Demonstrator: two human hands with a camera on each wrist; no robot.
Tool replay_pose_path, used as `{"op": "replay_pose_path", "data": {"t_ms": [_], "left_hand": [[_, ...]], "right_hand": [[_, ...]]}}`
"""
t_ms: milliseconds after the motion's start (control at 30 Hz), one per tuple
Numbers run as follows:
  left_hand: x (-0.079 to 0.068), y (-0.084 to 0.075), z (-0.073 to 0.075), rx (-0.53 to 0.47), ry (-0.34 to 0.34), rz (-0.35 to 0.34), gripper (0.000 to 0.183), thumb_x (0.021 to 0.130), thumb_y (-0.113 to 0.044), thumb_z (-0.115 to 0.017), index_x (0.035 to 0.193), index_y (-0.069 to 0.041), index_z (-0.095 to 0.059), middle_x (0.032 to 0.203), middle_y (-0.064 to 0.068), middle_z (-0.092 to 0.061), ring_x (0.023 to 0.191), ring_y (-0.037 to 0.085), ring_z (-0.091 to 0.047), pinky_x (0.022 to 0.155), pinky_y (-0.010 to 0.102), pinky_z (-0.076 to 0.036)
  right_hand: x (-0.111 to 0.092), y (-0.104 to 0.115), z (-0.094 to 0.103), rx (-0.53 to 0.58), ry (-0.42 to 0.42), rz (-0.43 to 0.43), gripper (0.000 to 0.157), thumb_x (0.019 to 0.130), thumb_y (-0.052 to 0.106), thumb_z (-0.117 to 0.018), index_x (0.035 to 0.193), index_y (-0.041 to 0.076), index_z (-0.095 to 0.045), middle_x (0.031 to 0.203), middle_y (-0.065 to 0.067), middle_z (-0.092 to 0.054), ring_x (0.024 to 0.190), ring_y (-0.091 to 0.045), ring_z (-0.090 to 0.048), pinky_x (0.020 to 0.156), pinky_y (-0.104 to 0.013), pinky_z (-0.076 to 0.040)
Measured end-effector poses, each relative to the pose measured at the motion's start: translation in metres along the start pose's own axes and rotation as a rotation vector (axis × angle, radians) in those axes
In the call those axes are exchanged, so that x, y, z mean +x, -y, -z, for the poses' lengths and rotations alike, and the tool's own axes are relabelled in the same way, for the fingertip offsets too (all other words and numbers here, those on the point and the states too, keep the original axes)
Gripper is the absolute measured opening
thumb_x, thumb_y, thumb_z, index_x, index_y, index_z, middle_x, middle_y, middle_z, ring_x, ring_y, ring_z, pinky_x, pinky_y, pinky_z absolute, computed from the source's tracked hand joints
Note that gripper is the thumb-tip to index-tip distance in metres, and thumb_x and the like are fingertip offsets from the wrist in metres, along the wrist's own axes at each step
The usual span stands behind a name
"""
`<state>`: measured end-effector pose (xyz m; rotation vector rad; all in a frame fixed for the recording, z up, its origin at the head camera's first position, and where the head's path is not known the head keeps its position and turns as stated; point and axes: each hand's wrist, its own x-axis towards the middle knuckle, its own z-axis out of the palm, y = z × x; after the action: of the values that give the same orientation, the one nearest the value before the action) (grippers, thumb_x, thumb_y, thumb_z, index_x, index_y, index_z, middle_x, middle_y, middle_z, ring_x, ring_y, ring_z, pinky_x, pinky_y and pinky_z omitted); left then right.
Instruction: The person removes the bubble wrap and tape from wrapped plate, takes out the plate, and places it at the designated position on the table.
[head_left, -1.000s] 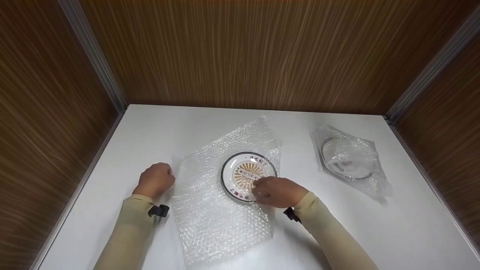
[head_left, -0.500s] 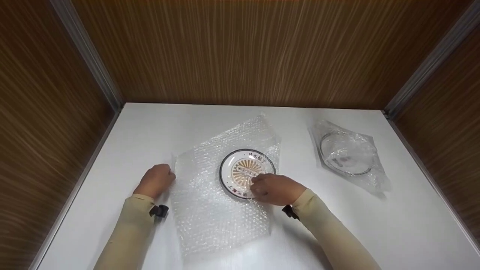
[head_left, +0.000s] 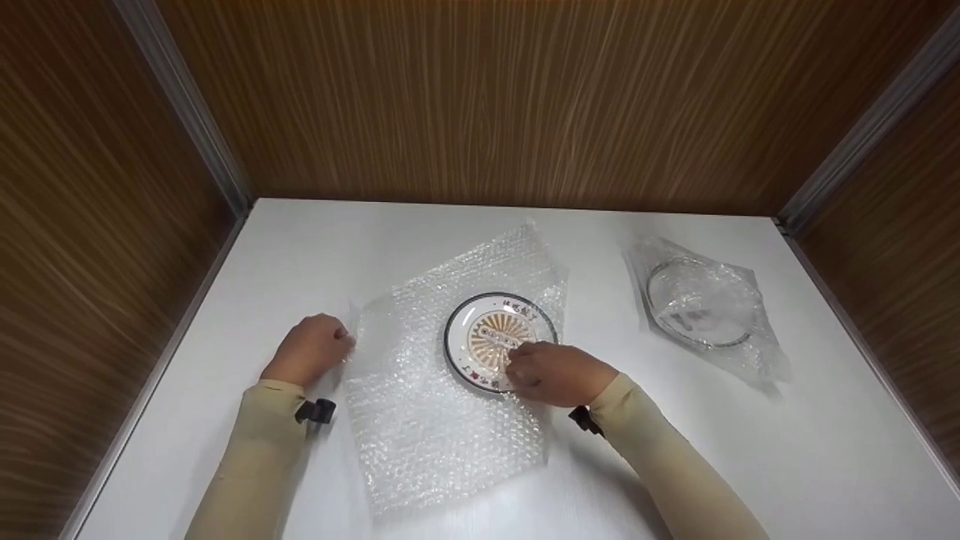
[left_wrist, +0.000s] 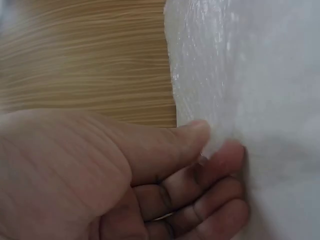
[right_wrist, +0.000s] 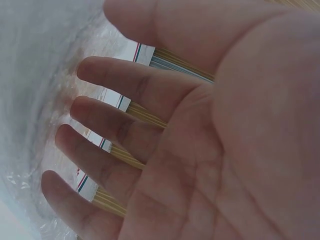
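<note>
A white plate (head_left: 466, 352) with a dark rim, red characters and an orange sunburst lies face up on a bubble wrap sheet (head_left: 442, 442). At the sheet's left edge my left hand (head_left: 309, 349) pinches the wrap between thumb and forefinger; the left wrist view shows the other fingers curled below. My right hand (head_left: 559, 373) is over the plate's lower right, fingertips on its face. In the right wrist view its fingers (right_wrist: 110, 115) are spread and nearly straight, with the thumb apart. The hand hides part of the rim.
To the right, another plate (head_left: 705, 311) lies wrapped in bubble wrap (head_left: 765, 360). The white tabletop (head_left: 315, 247) is bounded by wood-grain panels (head_left: 480, 105) at the back and both sides, with metal strips in the corners.
The view shifts slightly as the head moves. My left hand stays at the sheet's left edge and my right hand stays on the plate, both nearly still.
</note>
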<state>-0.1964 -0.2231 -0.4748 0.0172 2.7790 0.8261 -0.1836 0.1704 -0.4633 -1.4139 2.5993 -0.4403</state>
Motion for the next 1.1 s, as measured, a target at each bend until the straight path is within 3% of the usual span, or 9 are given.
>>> {"op": "replay_pose_path", "data": {"t_ms": [233,400,500,633,767,867,967,1033,1100], "left_hand": [[0.003,-0.001,0.0,0.075,-0.075,-0.098,0.017,0.098,-0.011,-0.059,0.081,-0.007,-0.061,0.076,0.006,-0.057,0.07,0.023,-0.05,0.064,0.037,-0.041],[0.006,-0.003,-0.002,0.077,-0.148,-0.149,0.024,0.094,-0.012,-0.061,0.072,-0.011,-0.051,0.068,0.002,-0.049,0.064,0.021,-0.045,0.059,0.034,-0.035],[0.007,-0.005,-0.002,0.076,-0.146,-0.16,0.025,0.094,-0.01,-0.061,0.072,-0.012,-0.05,0.067,0.002,-0.048,0.063,0.021,-0.045,0.059,0.034,-0.035],[0.007,-0.006,-0.001,0.064,-0.135,-0.16,0.024,0.095,-0.009,-0.06,0.073,-0.011,-0.051,0.068,0.002,-0.049,0.064,0.021,-0.046,0.06,0.034,-0.036],[0.005,-0.008,0.0,0.059,-0.107,-0.11,0.021,0.096,-0.013,-0.057,0.076,-0.009,-0.053,0.07,0.003,-0.05,0.065,0.021,-0.046,0.06,0.034,-0.037],[-0.004,-0.017,0.007,0.089,-0.068,-0.03,0.027,0.099,-0.025,-0.059,0.087,0.0,-0.058,0.077,0.011,-0.055,0.069,0.025,-0.052,0.061,0.038,-0.042],[-0.018,-0.032,0.016,0.13,-0.107,0.022,0.057,0.098,-0.036,-0.064,0.115,0.017,-0.054,0.095,0.028,-0.062,0.083,0.039,-0.062,0.069,0.049,-0.053],[-0.028,-0.043,0.018,0.14,-0.151,-0.002,0.076,0.097,-0.038,-0.068,0.133,0.023,-0.042,0.11,0.036,-0.063,0.096,0.047,-0.065,0.078,0.055,-0.056],[-0.036,-0.055,0.013,0.135,-0.129,-0.063,0.076,0.096,-0.037,-0.072,0.138,0.019,-0.042,0.118,0.035,-0.063,0.102,0.048,-0.065,0.083,0.057,-0.055]], "right_hand": [[-0.001,0.001,0.003,-0.001,0.021,-0.014,0.031,0.092,0.005,-0.066,0.069,0.016,-0.048,0.081,0.003,-0.046,0.085,-0.02,-0.051,0.069,-0.028,-0.043],[-0.001,0.002,0.005,-0.005,0.037,-0.028,0.027,0.092,0.007,-0.066,0.07,0.015,-0.052,0.092,-0.005,-0.061,0.101,-0.025,-0.061,0.08,-0.034,-0.053],[-0.001,0.002,0.006,-0.019,0.034,-0.006,0.024,0.092,0.007,-0.066,0.071,0.014,-0.056,0.095,-0.006,-0.065,0.106,-0.027,-0.063,0.086,-0.037,-0.054],[0.0,0.003,0.007,-0.043,0.027,0.024,0.022,0.091,0.005,-0.066,0.073,0.013,-0.057,0.086,-0.003,-0.058,0.094,-0.024,-0.058,0.078,-0.035,-0.05],[0.001,0.003,0.008,-0.048,0.05,0.003,0.021,0.091,0.008,-0.067,0.073,0.013,-0.057,0.09,-0.004,-0.058,0.093,-0.024,-0.057,0.078,-0.036,-0.05],[0.002,0.002,0.008,-0.051,0.078,0.011,0.021,0.092,0.009,-0.066,0.074,0.013,-0.057,0.092,-0.004,-0.06,0.099,-0.025,-0.06,0.087,-0.039,-0.051],[0.002,0.0,0.008,-0.007,0.094,0.024,0.025,0.093,0.007,-0.065,0.071,0.012,-0.054,0.087,-0.003,-0.059,0.103,-0.025,-0.061,0.091,-0.039,-0.051],[0.001,-0.003,0.007,0.036,0.094,0.03,0.028,0.093,0.004,-0.064,0.068,0.012,-0.053,0.084,-0.003,-0.057,0.096,-0.024,-0.061,0.085,-0.038,-0.052],[0.0,-0.006,0.006,0.04,0.074,0.052,0.028,0.092,0.002,-0.064,0.069,0.011,-0.053,0.082,-0.002,-0.055,0.088,-0.022,-0.058,0.079,-0.035,-0.05]]}}
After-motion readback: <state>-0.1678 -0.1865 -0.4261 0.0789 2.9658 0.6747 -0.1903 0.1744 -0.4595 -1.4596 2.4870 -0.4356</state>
